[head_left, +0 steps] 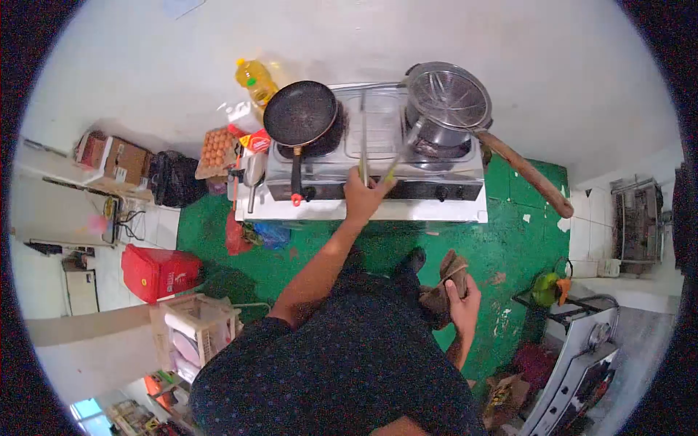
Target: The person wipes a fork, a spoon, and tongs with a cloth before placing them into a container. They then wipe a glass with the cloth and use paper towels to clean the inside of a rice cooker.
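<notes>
My left hand (pixel 364 198) is closed around what look like metal tongs (pixel 364 138), with pale green near the grip and their two arms spread in a V over the stove (pixel 378 134). My right hand (pixel 462 304) grips a bunched brown cloth (pixel 440 294), low and to the right of my body. On the left burner sits a black frying pan (pixel 300 112), its handle pointing toward me. A metal pot (pixel 442 135) stands on the right burner, with a wire strainer (pixel 449 94) resting over it. A long wooden handle (pixel 527 171) juts out beyond the stove's right side.
Left of the stove are an oil bottle (pixel 254 78), a tray of eggs (pixel 217 149) and a metal scoop (pixel 253 174). A red bin (pixel 161 273) and a plastic rack (pixel 195 327) stand at left. Another stove (pixel 578 370) leans at lower right. The floor (pixel 502 254) is green.
</notes>
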Demonstrator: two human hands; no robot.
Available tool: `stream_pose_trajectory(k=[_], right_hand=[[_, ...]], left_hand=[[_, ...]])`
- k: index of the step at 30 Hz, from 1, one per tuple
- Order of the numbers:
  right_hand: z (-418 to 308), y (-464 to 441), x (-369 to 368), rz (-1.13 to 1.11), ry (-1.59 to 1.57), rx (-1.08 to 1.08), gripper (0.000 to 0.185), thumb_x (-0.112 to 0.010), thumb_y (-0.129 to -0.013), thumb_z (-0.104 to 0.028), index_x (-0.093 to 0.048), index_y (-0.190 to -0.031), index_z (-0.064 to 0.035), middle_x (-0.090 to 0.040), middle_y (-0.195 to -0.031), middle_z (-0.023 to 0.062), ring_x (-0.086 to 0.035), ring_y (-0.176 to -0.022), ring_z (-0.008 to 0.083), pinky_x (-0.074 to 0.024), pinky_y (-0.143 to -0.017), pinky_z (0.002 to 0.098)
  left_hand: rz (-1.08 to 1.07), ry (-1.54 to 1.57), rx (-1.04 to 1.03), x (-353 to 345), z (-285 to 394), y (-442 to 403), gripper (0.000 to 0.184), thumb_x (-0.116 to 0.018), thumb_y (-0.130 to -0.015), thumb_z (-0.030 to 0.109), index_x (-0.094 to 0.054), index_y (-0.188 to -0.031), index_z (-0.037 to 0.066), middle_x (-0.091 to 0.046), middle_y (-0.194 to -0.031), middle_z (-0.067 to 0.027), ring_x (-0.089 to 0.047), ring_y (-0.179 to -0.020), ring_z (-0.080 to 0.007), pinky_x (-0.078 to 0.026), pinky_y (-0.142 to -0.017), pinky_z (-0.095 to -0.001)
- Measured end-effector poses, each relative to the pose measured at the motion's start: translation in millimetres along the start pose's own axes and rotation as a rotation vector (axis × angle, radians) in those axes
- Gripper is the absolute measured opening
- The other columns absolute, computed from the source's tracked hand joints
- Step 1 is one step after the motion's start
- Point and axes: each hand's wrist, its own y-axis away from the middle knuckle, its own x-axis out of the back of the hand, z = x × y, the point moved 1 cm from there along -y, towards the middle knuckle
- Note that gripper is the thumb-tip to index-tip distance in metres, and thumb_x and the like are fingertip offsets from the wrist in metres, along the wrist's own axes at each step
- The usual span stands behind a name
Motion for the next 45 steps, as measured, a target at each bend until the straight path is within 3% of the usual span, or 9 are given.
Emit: stream_pose_trajectory(k=[4,14,21,24,26,28,37,40,45], right_hand=[[23,-15,34,0.01,0.009,-0.009,0.036,-0.071,-0.085,-0.026,-0.063,-0.108,0.001,-0.066,-0.089,0.0118,-0.06,-0.083,0.017,-0.0493,-0.077,0.0354],[46,-48,88,-0.001,0.121,0.032,0.039,-0.071,-0.087,-0.031,-0.063,-0.109,0.0005,-0.066,-0.088,0.0118,-0.06,-0.079,0.0186,-0.0492,-0.075,0.0347],[27,-51,61,0.06,0.016,0.065,0.034,-0.069,-0.088,-0.026,-0.062,-0.108,0.001,-0.066,-0.091,0.0101,-0.058,-0.082,0.0168,-0.0481,-0.078,0.0331],[15,-49,40,0.065,0.005,0.062,0.032,-0.068,-0.089,-0.025,-0.062,-0.107,0.0013,-0.066,-0.093,0.0092,-0.057,-0.084,0.016,-0.0475,-0.079,0.0323],[8,-49,22,0.031,0.003,0.013,0.032,-0.068,-0.089,-0.024,-0.062,-0.108,0.0016,-0.066,-0.095,0.0091,-0.058,-0.086,0.0157,-0.0475,-0.08,0.0321],[-3,-53,3,-0.008,-0.006,-0.038,0.033,-0.067,-0.09,-0.024,-0.062,-0.109,0.0019,-0.067,-0.098,0.0093,-0.058,-0.088,0.0156,-0.0476,-0.081,0.0321],[-101,-97,-90,-0.2,0.104,0.253,0.034,-0.069,-0.089,-0.021,-0.062,-0.113,0.0021,-0.069,-0.091,0.0108,-0.06,-0.082,0.012,-0.0506,-0.075,0.0314],[-116,-95,-112,-0.199,-0.014,0.209,0.034,-0.071,-0.087,-0.02,-0.062,-0.112,0.0015,-0.069,-0.09,0.0118,-0.061,-0.081,0.0124,-0.0505,-0.075,0.031],[-104,-88,-120,-0.195,0.103,0.173,0.035,-0.071,-0.086,-0.02,-0.062,-0.113,0.0012,-0.069,-0.091,0.013,-0.064,-0.082,0.0139,-0.0508,-0.075,0.0306]], left_hand=[[0.04,0.133,0.2,-14,16,-15,0.054,-0.089,-0.067,0.028,-0.051,-0.095,0.002,-0.054,-0.068,-0.0035,-0.05,-0.049,-0.0137,-0.042,-0.044,-0.0296],[0.157,0.404,0.305,-60,9,-30,0.054,-0.087,-0.071,0.027,-0.048,-0.096,0.001,-0.053,-0.073,-0.0053,-0.051,-0.047,-0.0135,-0.042,-0.041,-0.0282],[0.143,-0.134,0.196,-69,7,-62,0.062,-0.089,-0.059,0.016,-0.047,-0.099,-0.002,-0.062,-0.08,-0.0149,-0.063,-0.077,-0.0339,-0.051,-0.072,-0.0433],[0.108,-0.024,0.076,-76,-26,-81,0.065,-0.088,-0.057,0.015,-0.045,-0.102,-0.003,-0.062,-0.081,-0.0154,-0.064,-0.078,-0.0338,-0.051,-0.073,-0.0415],[0.122,-0.178,0.032,-79,-36,-91,0.066,-0.085,-0.056,0.014,-0.043,-0.104,-0.003,-0.062,-0.081,-0.0167,-0.064,-0.081,-0.036,-0.052,-0.075,-0.0419],[0.073,-0.124,0.132,-79,-43,-102,0.067,-0.084,-0.056,0.013,-0.042,-0.105,-0.005,-0.064,-0.083,-0.0204,-0.065,-0.082,-0.0385,-0.053,-0.077,-0.043],[-0.073,-0.129,0.19,-74,-61,-137,0.073,-0.084,-0.062,0.015,-0.035,-0.111,-0.01,-0.066,-0.084,-0.0253,-0.066,-0.09,-0.0423,-0.054,-0.084,-0.0442],[-0.118,-0.177,0.209,-70,-67,-142,0.072,-0.086,-0.063,0.021,-0.038,-0.106,-0.01,-0.066,-0.091,-0.0247,-0.067,-0.085,-0.039,-0.054,-0.081,-0.0427],[-0.255,-0.244,0.211,-60,-74,-145,0.097,-0.085,-0.058,0.017,-0.027,-0.129,-0.014,-0.058,-0.113,-0.0325,-0.061,-0.105,-0.0441,-0.05,-0.094,-0.0435]])
